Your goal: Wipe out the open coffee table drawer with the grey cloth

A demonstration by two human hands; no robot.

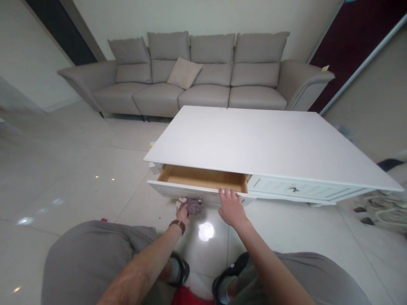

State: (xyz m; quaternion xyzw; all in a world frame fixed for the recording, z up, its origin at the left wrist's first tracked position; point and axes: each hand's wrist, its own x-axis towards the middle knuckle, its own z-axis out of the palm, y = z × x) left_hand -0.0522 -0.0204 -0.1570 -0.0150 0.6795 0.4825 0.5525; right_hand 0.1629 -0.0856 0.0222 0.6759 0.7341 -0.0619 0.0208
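Note:
A white coffee table (254, 140) has its left drawer (203, 176) pulled out, showing a bare wooden inside. My left hand (183, 213), with a brown watch on the wrist, holds a greyish-purple cloth (194, 206) against the drawer's front, near its small knob. My right hand (231, 206) rests on the drawer front's top edge near its right end, fingers spread over the rim, holding nothing else. The right drawer (294, 189) is closed.
A long grey sofa (203, 95) with a beige cushion (184, 73) stands behind the table. Between my feet lies something red (190, 296). Coiled pale material (386, 207) is on the floor at the right.

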